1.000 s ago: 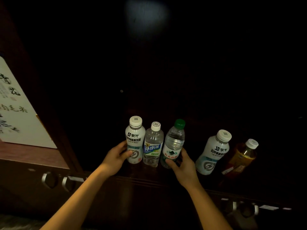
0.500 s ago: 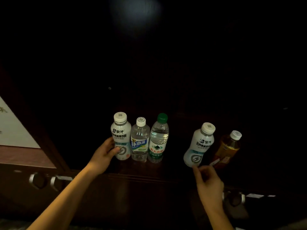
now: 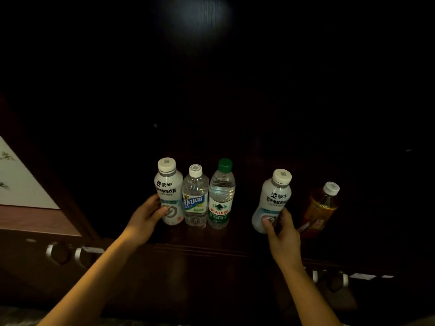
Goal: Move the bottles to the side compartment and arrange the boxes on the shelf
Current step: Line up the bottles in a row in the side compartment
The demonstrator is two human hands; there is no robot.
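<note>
Several bottles stand on a dark wooden shelf [image 3: 211, 238]. At the left, three stand side by side: a white drink bottle [image 3: 170, 191], a clear bottle with a blue label [image 3: 195, 196] and a clear green-capped water bottle [image 3: 221, 196]. My left hand [image 3: 146, 220] grips the lower left side of the white drink bottle. Further right, a second white drink bottle [image 3: 274, 196] leans left, with my right hand [image 3: 281, 234] closed around its base. An amber tea bottle [image 3: 321, 208] with a white cap stands at the far right, untouched. No boxes are visible.
The cabinet interior is very dark. A white sheet with calligraphy [image 3: 21, 184] leans in the compartment at the left, past a dark wooden divider [image 3: 70, 208]. Metal drawer handles [image 3: 68, 252] sit on the cabinet front below, with more metal handles [image 3: 329, 278] at the lower right.
My right hand left the green-capped bottle, moved right and closed on the second white drink bottle. My left hand has stayed on the left white bottle.
</note>
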